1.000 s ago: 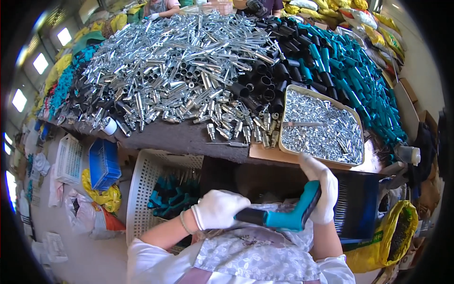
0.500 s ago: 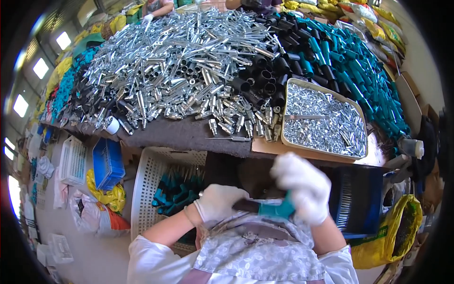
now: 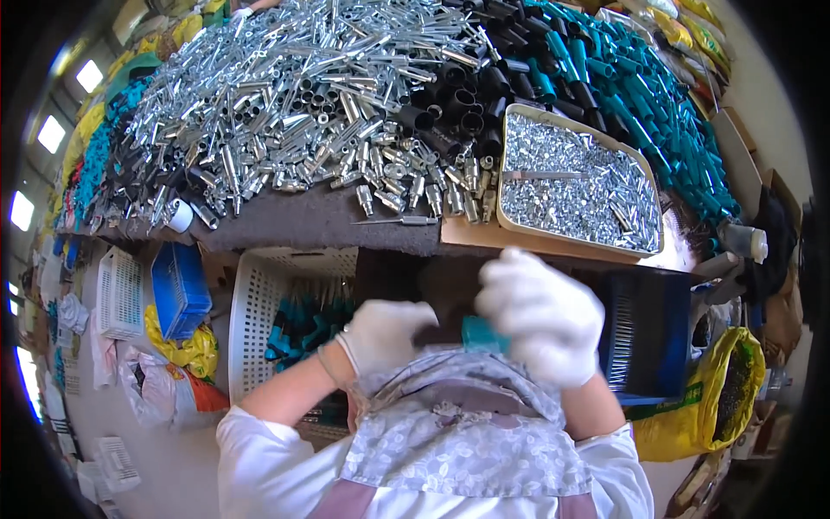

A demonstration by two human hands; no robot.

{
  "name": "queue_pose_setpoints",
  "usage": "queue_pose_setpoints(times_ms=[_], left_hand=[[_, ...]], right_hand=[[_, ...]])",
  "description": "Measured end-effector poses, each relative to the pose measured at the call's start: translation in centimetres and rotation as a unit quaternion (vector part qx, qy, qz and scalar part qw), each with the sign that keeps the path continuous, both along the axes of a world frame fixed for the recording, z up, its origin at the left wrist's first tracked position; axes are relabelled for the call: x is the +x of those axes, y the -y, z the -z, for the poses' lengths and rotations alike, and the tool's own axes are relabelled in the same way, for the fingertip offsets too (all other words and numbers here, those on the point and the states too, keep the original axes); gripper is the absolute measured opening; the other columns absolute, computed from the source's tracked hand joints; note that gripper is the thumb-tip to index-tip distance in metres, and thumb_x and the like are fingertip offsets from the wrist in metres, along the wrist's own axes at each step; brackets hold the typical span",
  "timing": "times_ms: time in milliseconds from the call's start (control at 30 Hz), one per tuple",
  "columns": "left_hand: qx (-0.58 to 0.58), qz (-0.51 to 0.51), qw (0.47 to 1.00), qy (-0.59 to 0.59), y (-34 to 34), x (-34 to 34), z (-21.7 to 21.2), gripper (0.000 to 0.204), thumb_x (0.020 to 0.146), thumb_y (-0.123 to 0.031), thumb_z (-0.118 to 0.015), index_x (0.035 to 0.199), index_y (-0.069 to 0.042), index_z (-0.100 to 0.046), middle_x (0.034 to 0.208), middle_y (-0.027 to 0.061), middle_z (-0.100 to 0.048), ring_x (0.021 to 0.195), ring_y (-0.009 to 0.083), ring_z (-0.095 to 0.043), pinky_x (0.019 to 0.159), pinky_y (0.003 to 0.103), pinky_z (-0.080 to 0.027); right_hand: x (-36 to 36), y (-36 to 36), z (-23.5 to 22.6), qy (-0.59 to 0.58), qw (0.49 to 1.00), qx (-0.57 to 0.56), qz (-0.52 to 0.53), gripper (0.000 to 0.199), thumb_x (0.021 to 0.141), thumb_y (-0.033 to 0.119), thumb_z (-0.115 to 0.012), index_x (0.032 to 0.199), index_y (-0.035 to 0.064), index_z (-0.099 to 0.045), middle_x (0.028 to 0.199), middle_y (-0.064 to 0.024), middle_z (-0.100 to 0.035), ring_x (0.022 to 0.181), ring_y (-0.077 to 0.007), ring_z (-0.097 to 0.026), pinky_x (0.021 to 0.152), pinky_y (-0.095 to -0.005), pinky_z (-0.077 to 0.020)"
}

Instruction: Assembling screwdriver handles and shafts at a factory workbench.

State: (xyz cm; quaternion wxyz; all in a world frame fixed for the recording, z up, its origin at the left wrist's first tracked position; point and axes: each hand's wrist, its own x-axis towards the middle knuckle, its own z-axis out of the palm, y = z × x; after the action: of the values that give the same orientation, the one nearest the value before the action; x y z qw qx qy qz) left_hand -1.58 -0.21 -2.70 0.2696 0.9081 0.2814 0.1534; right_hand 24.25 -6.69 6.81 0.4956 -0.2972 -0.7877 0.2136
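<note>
In front of my apron, both hands wear white gloves. My left hand (image 3: 387, 336) is closed like a fist, and whatever lies inside it is hidden. My right hand (image 3: 546, 324) is raised a little higher with its fingers curled, smeared by motion. A teal plastic tube (image 3: 484, 335) shows at the inner side of the right hand, partly covered by the glove and the apron; the hand appears closed on it. Left of my hands, a white perforated basket (image 3: 248, 333) holds several teal-handled tools (image 3: 303, 324) with thin metal shafts.
Across the bench lie heaps of silver metal parts (image 3: 285, 104), black tubes (image 3: 471, 112) and teal tubes (image 3: 657, 130). A tray (image 3: 659, 233) of small metal pieces sits near the bench edge. A dark blue bin (image 3: 661, 346) with metal rods and a yellow sack (image 3: 692, 437) stand right.
The bench and basket sit higher and slightly left in the picture. Both hands are higher too. The black piece between them no longer shows, and less of the teal part is visible.
</note>
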Motion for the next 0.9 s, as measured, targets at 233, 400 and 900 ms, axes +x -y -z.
queue_pose_setpoints(times_ms=[233, 400, 900], left_hand=[[-0.046, -0.028, 0.998, -0.013, 0.6, 0.2, 1.6, 0.029, 0.076, -0.018, -0.083, 0.099, -0.005, -0.072, 0.092, 0.0177, -0.074, 0.084, 0.0348, -0.074, 0.075, 0.041, -0.059], [0.192, 0.029, 0.974, -0.117, 1.4, 0.0, -2.0, 0.016, 0.079, -0.023, -0.070, 0.094, -0.017, -0.066, 0.074, 0.0022, -0.063, 0.066, 0.0230, -0.067, 0.058, 0.039, -0.053], [0.111, -0.298, 0.945, -0.083, -13.6, -1.2, -2.3, 0.043, 0.086, -0.032, -0.073, 0.125, -0.016, -0.069, 0.109, 0.0194, -0.068, 0.101, 0.0379, -0.068, 0.086, 0.048, -0.055]], right_hand=[[-2.0, 0.4, 0.8, 0.001, 0.996, 0.086, 0.000, 0.017, 0.071, 0.011, -0.073, 0.084, 0.0015, -0.071, 0.084, -0.0122, -0.068, 0.073, -0.0292, -0.065, 0.074, -0.0396, -0.0539], [3.5, -1.7, 8.0, 0.378, 0.897, -0.149, 0.172, 0.027, 0.098, 0.026, -0.061, 0.101, 0.0051, -0.078, 0.087, -0.0147, -0.075, 0.078, -0.0310, -0.073, 0.071, -0.0413, -0.0563], [-2.2, 0.8, 9.7, -0.095, 0.864, -0.492, 0.046, 0.043, 0.093, 0.023, -0.070, 0.130, 0.0032, -0.057, 0.087, -0.0034, -0.062, 0.075, -0.0114, -0.059, 0.072, -0.0305, -0.0524]])
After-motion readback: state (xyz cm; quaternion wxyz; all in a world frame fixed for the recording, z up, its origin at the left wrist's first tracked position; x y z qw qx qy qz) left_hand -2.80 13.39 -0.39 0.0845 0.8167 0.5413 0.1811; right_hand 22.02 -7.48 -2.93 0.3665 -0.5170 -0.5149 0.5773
